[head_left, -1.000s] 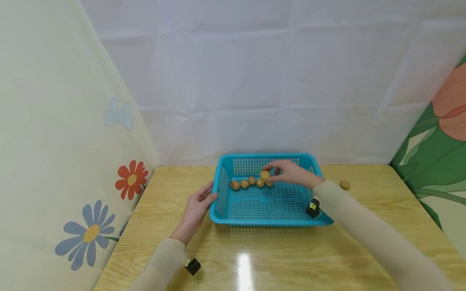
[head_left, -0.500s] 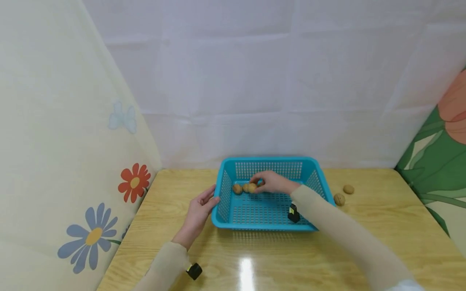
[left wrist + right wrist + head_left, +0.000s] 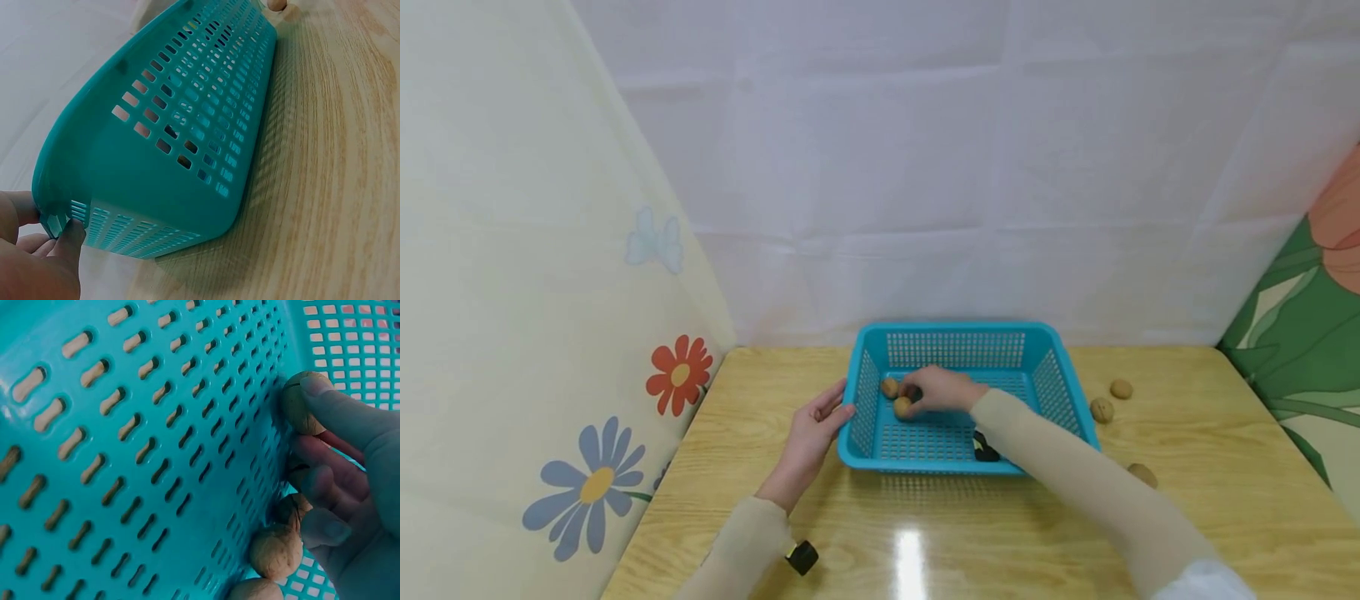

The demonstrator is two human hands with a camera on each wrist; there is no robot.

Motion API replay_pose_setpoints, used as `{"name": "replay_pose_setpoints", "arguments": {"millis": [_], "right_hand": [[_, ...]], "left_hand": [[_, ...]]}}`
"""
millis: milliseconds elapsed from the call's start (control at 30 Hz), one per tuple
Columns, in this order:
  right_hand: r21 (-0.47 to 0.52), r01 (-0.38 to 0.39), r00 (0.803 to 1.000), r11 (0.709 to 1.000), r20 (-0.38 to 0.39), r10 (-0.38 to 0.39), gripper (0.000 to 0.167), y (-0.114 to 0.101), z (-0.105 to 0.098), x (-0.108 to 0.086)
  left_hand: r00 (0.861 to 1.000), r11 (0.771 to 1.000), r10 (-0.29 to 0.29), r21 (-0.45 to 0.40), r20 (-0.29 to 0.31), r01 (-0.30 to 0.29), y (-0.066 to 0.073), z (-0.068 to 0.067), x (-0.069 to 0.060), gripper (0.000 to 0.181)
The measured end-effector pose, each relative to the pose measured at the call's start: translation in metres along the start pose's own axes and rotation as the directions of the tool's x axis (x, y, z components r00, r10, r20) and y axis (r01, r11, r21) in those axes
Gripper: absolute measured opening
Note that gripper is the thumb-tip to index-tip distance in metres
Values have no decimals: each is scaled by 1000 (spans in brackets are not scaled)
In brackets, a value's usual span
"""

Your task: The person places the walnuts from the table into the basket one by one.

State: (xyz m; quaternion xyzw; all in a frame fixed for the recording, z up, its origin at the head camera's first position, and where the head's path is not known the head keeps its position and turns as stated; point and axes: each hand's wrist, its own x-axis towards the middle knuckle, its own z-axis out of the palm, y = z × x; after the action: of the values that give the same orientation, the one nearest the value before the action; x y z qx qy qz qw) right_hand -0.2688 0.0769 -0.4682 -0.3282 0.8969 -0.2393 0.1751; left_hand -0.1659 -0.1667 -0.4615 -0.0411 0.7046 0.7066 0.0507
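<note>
walnut (image 3: 902, 407) is pinched in right hand (image 3: 942, 389), shifted left and nearer inside blue basket (image 3: 955, 328) since half a second ago; work is thus centred at left end, near another walnut (image 3: 889, 387). basket, on desk (image 3: 1210, 417), is gripped at left by left hand (image 3: 812, 423).

From my head view I look forward and down over the basket (image 3: 940, 468). My wrist views share it close up: left from outside, right from inside.
</note>
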Motion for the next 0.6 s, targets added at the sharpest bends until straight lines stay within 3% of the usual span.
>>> {"name": "replay_pose_setpoints", "arguments": {"millis": [333,600], "right_hand": [[40,23,1000,999,-10,-22,38,2,-8,-8],[102,20,999,995,-28,-17,34,2,-40,-33]], "left_hand": [[1000,1000,3,-4,6,-3,0,1,0,54],[1000,1000,-1,-3,-3,1,-1,0,0,55]]}}
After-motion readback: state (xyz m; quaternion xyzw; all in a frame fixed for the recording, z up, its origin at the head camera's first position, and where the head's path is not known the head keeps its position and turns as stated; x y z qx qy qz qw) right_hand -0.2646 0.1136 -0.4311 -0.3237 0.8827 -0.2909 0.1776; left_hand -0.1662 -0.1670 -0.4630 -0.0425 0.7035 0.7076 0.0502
